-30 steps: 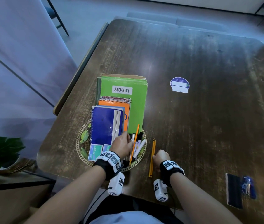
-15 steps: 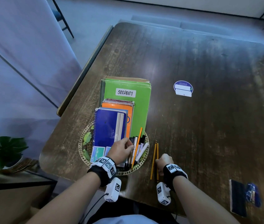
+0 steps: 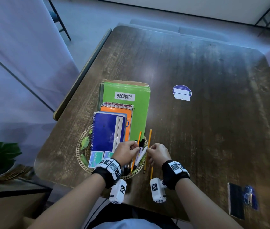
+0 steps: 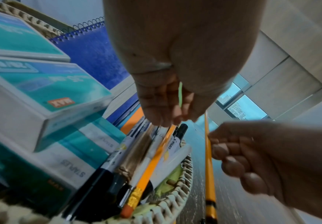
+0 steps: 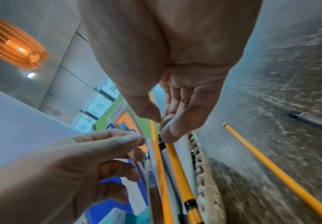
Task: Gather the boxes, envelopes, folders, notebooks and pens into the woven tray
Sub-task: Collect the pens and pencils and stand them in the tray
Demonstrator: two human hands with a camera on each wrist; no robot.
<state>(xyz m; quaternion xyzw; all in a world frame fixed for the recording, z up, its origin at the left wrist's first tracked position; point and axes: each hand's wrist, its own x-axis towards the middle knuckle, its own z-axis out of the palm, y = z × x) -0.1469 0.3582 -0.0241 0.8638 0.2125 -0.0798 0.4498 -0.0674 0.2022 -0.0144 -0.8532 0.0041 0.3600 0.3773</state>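
My left hand (image 3: 127,150) over woven tray (image 3: 79,146), fingers curled down among pens (image 4: 156,159); whether it grips one, cannot tell. My right hand (image 3: 158,153) just beside it at tray's rim, thumb and forefinger pinching yellow pencil (image 3: 149,138). Second pencil (image 5: 275,171) on table (image 3: 213,121), right of that hand. Staple boxes (image 4: 41,84) and notebooks (image 3: 107,129) left of my left hand.

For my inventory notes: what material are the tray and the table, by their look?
Tray: apparently woven natural fibre, rattan or similar, pale and matte; the looped braided rim shows it.
Table: seemingly dark wood, worn, with a slight sheen; long grain streaks and window glare show.
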